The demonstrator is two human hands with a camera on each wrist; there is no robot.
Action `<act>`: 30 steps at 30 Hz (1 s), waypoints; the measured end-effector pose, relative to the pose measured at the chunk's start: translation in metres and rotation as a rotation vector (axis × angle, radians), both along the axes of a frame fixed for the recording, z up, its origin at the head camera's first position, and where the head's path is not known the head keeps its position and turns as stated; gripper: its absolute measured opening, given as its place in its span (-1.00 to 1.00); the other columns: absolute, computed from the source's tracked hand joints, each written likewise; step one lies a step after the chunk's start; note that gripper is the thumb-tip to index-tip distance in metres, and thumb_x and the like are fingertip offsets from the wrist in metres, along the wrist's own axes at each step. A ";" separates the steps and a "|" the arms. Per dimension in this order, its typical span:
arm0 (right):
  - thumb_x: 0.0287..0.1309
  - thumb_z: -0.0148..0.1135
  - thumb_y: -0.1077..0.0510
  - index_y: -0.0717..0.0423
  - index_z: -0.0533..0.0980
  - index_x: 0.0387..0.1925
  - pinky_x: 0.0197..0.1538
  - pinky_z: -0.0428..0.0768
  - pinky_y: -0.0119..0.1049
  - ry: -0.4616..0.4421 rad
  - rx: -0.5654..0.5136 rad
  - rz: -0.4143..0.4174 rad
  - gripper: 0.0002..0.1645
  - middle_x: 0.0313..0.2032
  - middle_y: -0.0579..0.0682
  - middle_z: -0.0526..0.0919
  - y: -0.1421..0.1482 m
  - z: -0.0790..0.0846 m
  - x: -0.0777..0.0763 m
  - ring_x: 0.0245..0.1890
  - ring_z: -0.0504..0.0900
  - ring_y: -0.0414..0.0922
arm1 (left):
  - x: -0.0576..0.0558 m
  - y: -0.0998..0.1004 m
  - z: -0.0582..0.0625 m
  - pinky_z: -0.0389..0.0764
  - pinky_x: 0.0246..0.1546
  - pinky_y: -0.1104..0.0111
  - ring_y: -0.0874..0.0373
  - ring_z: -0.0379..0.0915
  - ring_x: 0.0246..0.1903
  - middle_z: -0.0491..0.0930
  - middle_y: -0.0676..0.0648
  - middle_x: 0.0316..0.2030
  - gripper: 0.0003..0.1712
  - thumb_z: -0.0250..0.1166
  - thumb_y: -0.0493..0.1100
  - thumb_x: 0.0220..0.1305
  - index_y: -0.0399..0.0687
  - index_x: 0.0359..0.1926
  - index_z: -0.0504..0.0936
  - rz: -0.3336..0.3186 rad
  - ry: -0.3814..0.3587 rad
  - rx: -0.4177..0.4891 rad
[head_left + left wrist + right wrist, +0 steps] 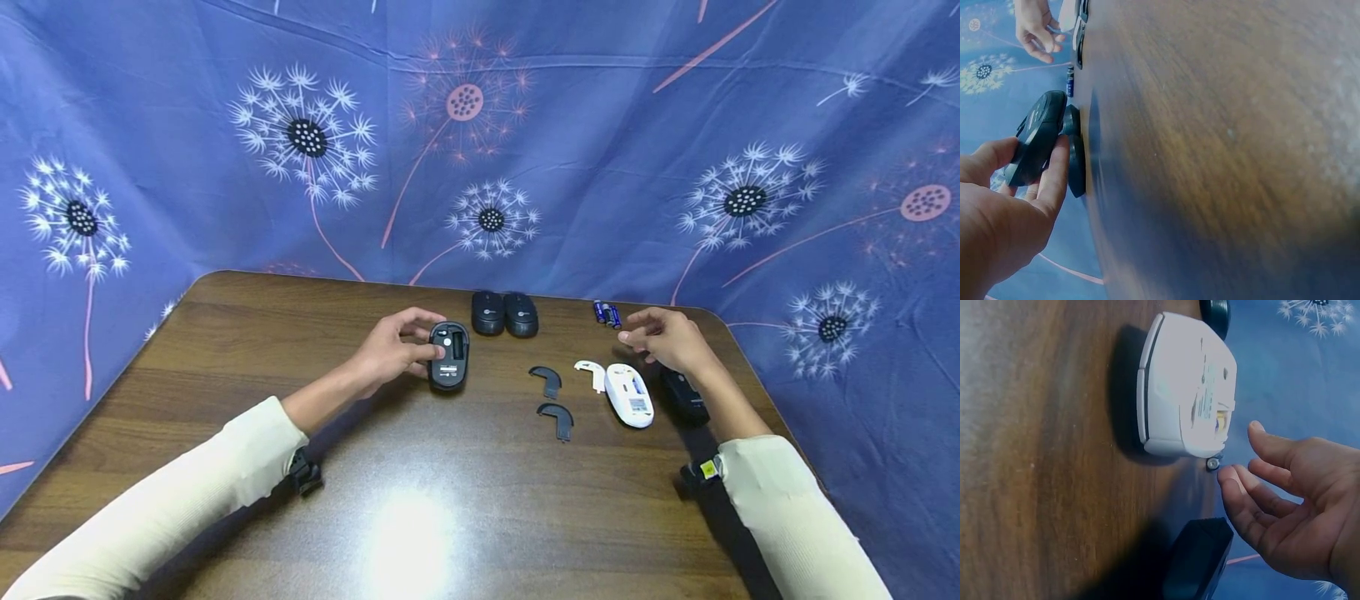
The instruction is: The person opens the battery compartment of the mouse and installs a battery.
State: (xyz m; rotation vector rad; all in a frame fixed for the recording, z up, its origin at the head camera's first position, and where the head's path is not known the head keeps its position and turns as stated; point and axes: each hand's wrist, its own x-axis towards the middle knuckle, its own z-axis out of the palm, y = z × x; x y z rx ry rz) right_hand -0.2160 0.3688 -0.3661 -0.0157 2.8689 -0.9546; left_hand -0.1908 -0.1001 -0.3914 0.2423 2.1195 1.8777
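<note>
My left hand (396, 346) grips a black computer mouse (449, 375) by its sides, thumb over the underside, which faces up with its battery slot uncovered. In the left wrist view the mouse (1038, 137) is raised off the table. My right hand (663, 340) hovers with loosely bent fingers and nothing in them, close to several blue batteries (607, 314). Below it lies an upturned white mouse (630, 396), its battery bay uncovered. Another black mouse (686, 396) is partly hidden by my right wrist.
Two black mice (488, 313) stand side by side at the back. Two curved black battery covers (557, 419) and a white cover (592, 371) lie left of the white mouse. A blue dandelion-print cloth (585, 167) hangs behind the wooden table (300, 517).
</note>
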 end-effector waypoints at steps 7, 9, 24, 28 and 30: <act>0.58 0.44 0.03 0.39 0.48 0.49 -0.13 0.93 -0.10 -0.022 0.006 0.003 -0.29 0.19 0.47 0.77 0.003 -0.004 -0.014 -0.12 0.87 0.11 | -0.001 0.000 -0.001 0.98 -0.09 0.15 0.03 0.77 -0.11 0.63 -0.42 0.23 -0.33 0.49 -0.43 0.40 -0.19 0.48 0.59 0.006 0.004 -0.001; 0.58 0.45 0.04 0.39 0.47 0.51 -0.13 0.93 -0.11 -0.030 -0.003 -0.003 -0.28 0.19 0.46 0.77 0.003 -0.005 -0.018 -0.12 0.87 0.08 | -0.001 0.000 -0.001 0.98 -0.09 0.14 0.02 0.77 -0.11 0.63 -0.42 0.24 -0.34 0.49 -0.43 0.40 -0.18 0.48 0.59 0.007 0.001 -0.002; 0.49 0.52 0.16 0.34 0.35 0.62 -0.17 0.84 -0.25 -0.092 -0.041 0.005 -0.15 0.22 0.48 0.69 0.017 -0.020 -0.042 -0.11 0.78 0.00 | 0.001 0.002 0.003 0.98 -0.09 0.11 0.02 0.78 -0.14 0.61 -0.42 0.24 -0.33 0.48 -0.44 0.41 -0.17 0.49 0.58 -0.001 -0.008 0.008; 0.51 0.51 0.15 0.29 0.29 0.68 -0.13 0.81 -0.24 -0.134 -0.037 0.022 -0.09 0.23 0.44 0.65 0.022 -0.021 -0.047 -0.03 0.74 0.07 | 0.002 0.002 0.004 0.98 -0.07 0.13 0.03 0.78 -0.13 0.61 -0.44 0.25 -0.33 0.48 -0.44 0.42 -0.19 0.49 0.58 -0.005 -0.009 0.009; 0.51 0.51 0.14 0.28 0.24 0.71 -0.12 0.79 -0.23 -0.152 -0.027 0.037 -0.05 0.22 0.42 0.64 0.023 -0.020 -0.050 0.00 0.72 0.09 | 0.002 0.002 0.004 0.98 -0.08 0.13 0.03 0.78 -0.13 0.61 -0.44 0.25 -0.34 0.48 -0.43 0.42 -0.18 0.49 0.58 -0.003 -0.010 0.007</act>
